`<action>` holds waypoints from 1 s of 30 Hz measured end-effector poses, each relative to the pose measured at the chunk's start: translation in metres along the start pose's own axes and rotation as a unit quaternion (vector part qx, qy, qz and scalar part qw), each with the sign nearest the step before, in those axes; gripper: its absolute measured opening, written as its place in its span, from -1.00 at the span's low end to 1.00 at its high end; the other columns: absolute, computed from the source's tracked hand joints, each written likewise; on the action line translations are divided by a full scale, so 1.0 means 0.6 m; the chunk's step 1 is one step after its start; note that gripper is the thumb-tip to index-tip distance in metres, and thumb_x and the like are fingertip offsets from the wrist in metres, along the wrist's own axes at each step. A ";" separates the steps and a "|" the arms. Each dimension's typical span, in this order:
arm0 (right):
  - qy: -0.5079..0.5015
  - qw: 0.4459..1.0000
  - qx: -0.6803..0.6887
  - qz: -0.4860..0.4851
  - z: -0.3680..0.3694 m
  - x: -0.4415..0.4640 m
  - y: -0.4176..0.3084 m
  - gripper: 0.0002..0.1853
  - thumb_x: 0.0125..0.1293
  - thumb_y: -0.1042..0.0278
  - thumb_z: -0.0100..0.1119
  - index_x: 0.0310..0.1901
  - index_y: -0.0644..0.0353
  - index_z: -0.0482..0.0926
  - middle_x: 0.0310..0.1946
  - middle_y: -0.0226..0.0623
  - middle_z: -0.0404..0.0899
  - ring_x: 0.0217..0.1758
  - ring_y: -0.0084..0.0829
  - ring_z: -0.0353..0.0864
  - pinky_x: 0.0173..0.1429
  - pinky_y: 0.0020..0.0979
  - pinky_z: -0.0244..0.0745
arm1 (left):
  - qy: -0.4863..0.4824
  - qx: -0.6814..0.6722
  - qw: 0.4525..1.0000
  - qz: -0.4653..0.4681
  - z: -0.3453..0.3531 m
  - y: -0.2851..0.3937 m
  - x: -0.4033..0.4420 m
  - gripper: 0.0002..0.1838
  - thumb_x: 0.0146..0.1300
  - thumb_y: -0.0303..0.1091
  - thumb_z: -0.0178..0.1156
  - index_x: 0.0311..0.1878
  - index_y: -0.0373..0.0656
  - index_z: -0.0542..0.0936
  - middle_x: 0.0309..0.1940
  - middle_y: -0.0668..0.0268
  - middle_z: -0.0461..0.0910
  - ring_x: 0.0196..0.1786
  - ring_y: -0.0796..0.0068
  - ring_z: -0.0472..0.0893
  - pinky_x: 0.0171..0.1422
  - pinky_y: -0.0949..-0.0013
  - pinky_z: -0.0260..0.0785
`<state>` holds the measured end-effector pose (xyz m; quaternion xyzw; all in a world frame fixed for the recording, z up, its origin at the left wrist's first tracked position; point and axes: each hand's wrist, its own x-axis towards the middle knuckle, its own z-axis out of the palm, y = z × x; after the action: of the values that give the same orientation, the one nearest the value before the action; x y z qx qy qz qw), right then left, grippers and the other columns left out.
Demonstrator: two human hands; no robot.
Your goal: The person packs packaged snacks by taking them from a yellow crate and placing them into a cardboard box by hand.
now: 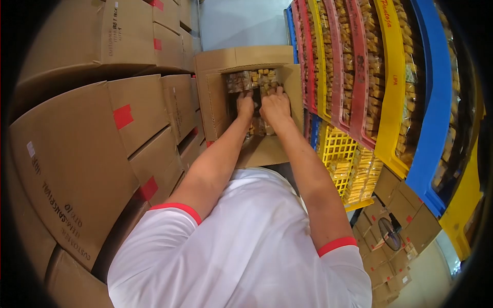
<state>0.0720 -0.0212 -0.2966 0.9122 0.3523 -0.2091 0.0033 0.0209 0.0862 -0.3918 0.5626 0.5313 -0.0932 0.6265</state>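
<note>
our left hand (245,106) and right hand (276,106) gripping clear-wrapped tan packs (267,78) inside an open brown cardboard box (213,97)

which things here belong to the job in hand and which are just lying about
Job in hand:
- open cardboard box
- wrapped packs inside it
- left hand, right hand

Around, untouched:
- closed boxes
- coloured crates
- fan

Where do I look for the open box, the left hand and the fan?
Open box (257,54): head view, on its far flap.
Left hand (245,106): head view, on its back.
Fan (389,234): head view, on its round front.
</note>
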 end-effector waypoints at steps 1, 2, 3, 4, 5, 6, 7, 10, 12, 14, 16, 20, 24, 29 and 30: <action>-0.004 1.000 -0.002 -0.001 0.002 0.001 0.000 -0.65 0.07 0.30 0.35 -0.12 0.31 0.77 -0.15 0.06 0.74 0.25 0.08 0.51 0.22 -0.06 0.50 | -0.001 -0.066 0.994 -0.082 0.007 -0.009 0.000 -0.55 0.45 -0.21 0.16 0.32 -0.19 0.58 0.19 0.09 0.67 0.16 0.13 0.65 0.26 0.21 0.48; 0.001 1.000 -0.008 -0.008 0.004 0.003 0.000 -0.69 0.07 0.29 0.35 -0.18 0.29 0.78 -0.19 0.05 0.75 0.23 0.11 0.53 0.21 -0.06 0.51 | -0.008 -0.089 0.988 -0.126 0.017 -0.011 0.011 -0.55 0.47 -0.18 0.14 0.31 -0.18 0.59 0.16 0.07 0.68 0.15 0.13 0.66 0.24 0.20 0.49; 0.007 1.000 -0.015 -0.016 0.006 0.008 0.001 -0.73 0.06 0.29 0.36 -0.24 0.28 0.80 -0.22 0.04 0.76 0.22 0.13 0.54 0.19 -0.05 0.52 | -0.014 -0.111 0.979 -0.170 0.028 -0.019 0.026 -0.56 0.49 -0.15 0.12 0.31 -0.17 0.59 0.14 0.05 0.69 0.13 0.14 0.67 0.21 0.20 0.50; 0.004 1.000 -0.017 -0.020 0.003 0.010 -0.002 -0.73 0.06 0.29 0.36 -0.24 0.28 0.80 -0.22 0.04 0.76 0.22 0.13 0.54 0.19 -0.05 0.52 | -0.018 -0.132 0.968 -0.213 0.039 -0.027 0.041 -0.56 0.51 -0.12 0.10 0.30 -0.17 0.60 0.11 0.04 0.70 0.11 0.14 0.68 0.19 0.19 0.52; -0.015 0.999 -0.027 -0.016 0.000 0.013 -0.004 -0.74 0.08 0.29 0.35 -0.25 0.26 0.80 -0.20 0.05 0.76 0.21 0.11 0.58 0.19 -0.06 0.53 | -0.115 -0.192 0.952 -0.209 0.048 -0.032 0.062 -0.54 0.49 -0.09 0.14 0.29 -0.18 0.56 0.15 0.07 0.66 0.15 0.16 0.64 0.24 0.18 0.50; -0.034 0.999 -0.036 -0.009 -0.006 0.017 -0.006 -0.76 0.10 0.28 0.34 -0.25 0.24 0.81 -0.18 0.05 0.76 0.20 0.08 0.61 0.18 -0.06 0.54 | -0.211 -0.247 0.924 -0.202 0.055 -0.037 0.076 -0.52 0.47 -0.06 0.17 0.28 -0.19 0.52 0.19 0.10 0.62 0.19 0.18 0.60 0.29 0.17 0.49; -0.041 0.998 -0.038 -0.011 -0.015 0.020 -0.008 -0.76 0.10 0.28 0.34 -0.25 0.24 0.81 -0.18 0.05 0.76 0.20 0.08 0.61 0.18 -0.06 0.54 | -0.210 -0.251 0.922 -0.208 0.054 -0.021 0.065 -0.52 0.47 -0.06 0.17 0.28 -0.19 0.52 0.19 0.10 0.62 0.19 0.18 0.60 0.29 0.17 0.49; -0.168 0.986 0.013 0.020 -0.022 0.024 -0.005 -0.78 0.15 0.29 0.31 -0.25 0.20 0.81 -0.12 0.05 0.77 0.23 -0.04 0.66 0.25 -0.09 0.54 | -0.210 -0.254 0.916 -0.229 0.057 -0.013 0.053 -0.66 0.54 -0.20 0.06 0.14 -0.24 0.61 0.07 0.04 0.67 0.10 0.12 0.65 0.17 0.10 0.56; -0.154 0.987 0.044 0.011 -0.025 0.028 -0.003 -0.78 0.18 0.30 0.29 -0.20 0.17 0.81 -0.08 0.00 0.77 0.20 -0.13 0.71 0.30 -0.11 0.52 | -0.177 -0.301 0.921 -0.172 0.057 -0.026 0.050 -0.67 0.51 -0.23 0.10 0.12 -0.29 0.61 0.05 0.03 0.67 0.07 0.12 0.66 0.16 0.09 0.56; -0.164 0.986 0.022 0.008 -0.027 0.042 -0.002 -0.76 0.21 0.30 0.26 -0.17 0.17 0.81 -0.08 -0.02 0.78 0.17 -0.11 0.72 0.31 -0.11 0.52 | -0.168 -0.295 0.922 -0.185 0.065 -0.035 0.062 -0.64 0.53 -0.22 0.08 0.18 -0.29 0.60 0.09 0.04 0.65 0.10 0.11 0.65 0.16 0.09 0.56; -0.173 0.985 0.000 0.000 -0.012 0.062 0.006 -0.75 0.24 0.30 0.22 -0.15 0.18 0.80 -0.08 -0.05 0.78 0.15 -0.08 0.73 0.32 -0.10 0.52 | -0.155 -0.291 0.924 -0.195 0.074 -0.055 0.079 -0.60 0.54 -0.21 0.05 0.23 -0.29 0.59 0.13 0.04 0.63 0.12 0.11 0.64 0.15 0.08 0.57; -0.194 0.980 0.028 0.013 0.001 0.097 0.016 -0.71 0.31 0.28 0.14 -0.10 0.20 0.79 -0.08 -0.01 0.77 0.19 -0.09 0.71 0.28 -0.09 0.53 | -0.140 -0.268 0.934 -0.191 0.067 -0.075 0.083 -0.47 0.60 -0.08 -0.05 0.41 -0.26 0.45 0.36 0.05 0.51 0.36 0.10 0.51 0.44 0.08 0.37; -0.133 0.989 0.058 -0.004 0.057 0.104 0.038 -0.69 0.33 0.26 0.14 -0.04 0.22 0.75 -0.19 0.01 0.78 0.21 0.00 0.67 0.24 -0.07 0.54 | -0.180 -0.265 0.917 -0.237 0.047 -0.016 0.003 -0.25 0.61 0.15 -0.18 0.61 -0.24 0.17 0.67 0.11 0.07 0.68 0.21 0.08 0.71 0.12 -0.11; 0.001 0.998 0.064 -0.004 -0.007 0.027 -0.001 -0.53 0.34 0.29 0.13 0.22 0.36 0.58 0.27 0.15 0.52 0.42 0.12 0.44 0.48 -0.01 0.32 | -0.234 -0.358 0.884 -0.189 0.070 -0.116 0.026 -0.28 0.62 0.17 -0.20 0.63 -0.10 0.17 0.65 0.15 0.12 0.63 0.21 0.20 0.69 0.01 0.02; 0.140 0.987 0.071 -0.038 -0.008 0.005 -0.006 -0.38 0.34 0.29 0.14 0.38 0.44 0.43 0.47 0.24 0.33 0.59 0.16 0.25 0.61 0.01 0.16 | -0.241 -0.369 0.875 -0.199 0.060 -0.091 0.009 -0.31 0.63 0.16 -0.21 0.63 -0.06 0.20 0.64 0.14 0.15 0.61 0.20 0.24 0.67 0.00 0.07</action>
<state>0.0732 -0.0161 -0.2930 0.9165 0.3675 -0.1038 -0.1192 0.0043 0.0407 -0.4361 0.1334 0.4603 -0.1462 0.8654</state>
